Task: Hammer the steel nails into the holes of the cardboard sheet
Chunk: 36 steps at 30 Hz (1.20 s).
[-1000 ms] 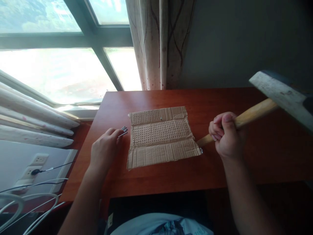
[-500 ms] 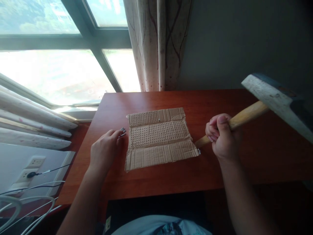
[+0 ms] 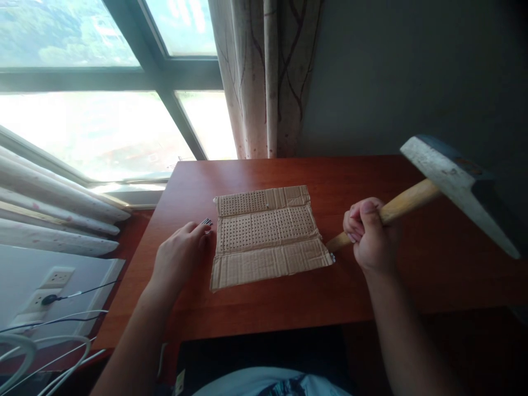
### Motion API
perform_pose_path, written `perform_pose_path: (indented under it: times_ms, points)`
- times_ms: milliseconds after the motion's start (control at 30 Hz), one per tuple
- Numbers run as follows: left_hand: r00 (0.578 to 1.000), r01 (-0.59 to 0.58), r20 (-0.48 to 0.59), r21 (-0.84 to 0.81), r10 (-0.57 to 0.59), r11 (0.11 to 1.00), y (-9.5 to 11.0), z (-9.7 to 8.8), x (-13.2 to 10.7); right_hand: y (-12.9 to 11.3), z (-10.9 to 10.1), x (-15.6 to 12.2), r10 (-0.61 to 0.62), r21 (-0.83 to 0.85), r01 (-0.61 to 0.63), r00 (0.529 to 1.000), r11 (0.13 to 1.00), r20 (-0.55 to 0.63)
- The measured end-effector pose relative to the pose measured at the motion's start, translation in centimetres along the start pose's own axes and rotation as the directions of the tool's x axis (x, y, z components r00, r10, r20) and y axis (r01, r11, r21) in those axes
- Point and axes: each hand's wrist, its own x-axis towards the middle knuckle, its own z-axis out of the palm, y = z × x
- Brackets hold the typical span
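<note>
My right hand (image 3: 373, 234) is wrapped around the wooden handle of a hammer (image 3: 410, 201), the thumb lying along the shaft. The hammer is tilted, its grey steel head up at the right and the handle's end low beside the cardboard's right corner. A flattened piece of cardboard (image 3: 264, 225) lies on the table between my hands, with rows of small holes in its upper and middle panels. Just left of it, my left hand (image 3: 181, 250) is closed, with several small silver nails (image 3: 207, 221) at its fingertips. Part of the nails is hidden by the fingers.
The brown wooden table (image 3: 264, 305) reaches back to a dark wall and a curtain (image 3: 253, 82). A bright window is at the left. Below it are a wall socket (image 3: 58, 278) with a black plug and loose white cables (image 3: 78, 341).
The hammer head has come slightly down and left in the view, held in my right hand. My left hand has shifted slightly around the nails. The cardboard stays put on the table.
</note>
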Motion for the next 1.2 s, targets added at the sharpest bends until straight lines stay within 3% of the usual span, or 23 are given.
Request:
perform_pose_path:
  times_ms: [100, 200, 267, 333, 433, 467, 533, 633, 767, 933, 1200]
  points:
    - [0.999, -0.018, -0.048, -0.031, 0.016, 0.999, 0.1, 0.1, -0.2, 0.1, 0.0, 0.0, 0.004, 0.009, -0.004, 1.0, 1.0, 0.003]
    - [0.977, -0.044, -0.211, -0.176, 0.006, 0.983, 0.1, -0.3, -0.5, 0.1, 0.0, 0.0, 0.01, 0.011, -0.01, 1.0, 1.0, 0.006]
    - [0.942, -0.042, -0.326, -0.34, -0.076, 0.939, 0.2, -1.0, -0.6, 0.1, 0.0, 0.0, 0.016, 0.009, -0.016, 1.0, 1.0, 0.004]
    - [0.892, -0.046, -0.398, -0.548, -0.212, 0.835, 0.4, -2.0, -0.4, 0.1, -0.1, 0.0, 0.018, 0.0, -0.018, 1.0, 1.0, -0.003]
    - [0.826, -0.099, -0.378, -0.828, -0.419, 0.552, 1.7, -4.0, 0.6, 0.1, 0.0, -0.1, 0.015, -0.022, -0.016, 1.0, 1.0, -0.019]
    - [0.825, -0.12, -0.349, -0.876, -0.444, 0.467, 2.4, -4.6, 1.0, 0.1, 0.0, -0.1, 0.014, -0.027, -0.015, 1.0, 1.0, -0.024]
    - [0.876, -0.152, -0.306, -0.909, -0.373, 0.388, 4.0, -5.8, 2.1, 0.1, 0.0, -0.1, 0.016, -0.03, -0.017, 1.0, 0.999, -0.026]
    - [0.944, -0.197, -0.282, -0.898, -0.17, 0.394, 6.7, -6.9, 4.1, 0.1, 0.0, -0.2, 0.021, -0.022, -0.022, 1.0, 1.0, -0.014]
    - [0.943, -0.297, -0.332, -0.822, 0.015, 0.485, 9.3, -6.7, 6.6, 0.2, 0.1, -0.2, 0.015, -0.025, -0.015, 1.0, 1.0, 0.007]
    - [0.929, -0.325, -0.368, -0.756, 0.042, 0.568, 9.9, -5.4, 8.3, 0.0, 0.1, -0.2, 0.017, -0.049, -0.017, 1.0, 0.999, 0.002]
    - [0.939, -0.305, -0.337, -0.731, 0.066, 0.61, 9.9, -4.9, 8.3, 0.0, 0.0, -0.2, 0.015, -0.029, -0.016, 1.0, 0.999, -0.011]
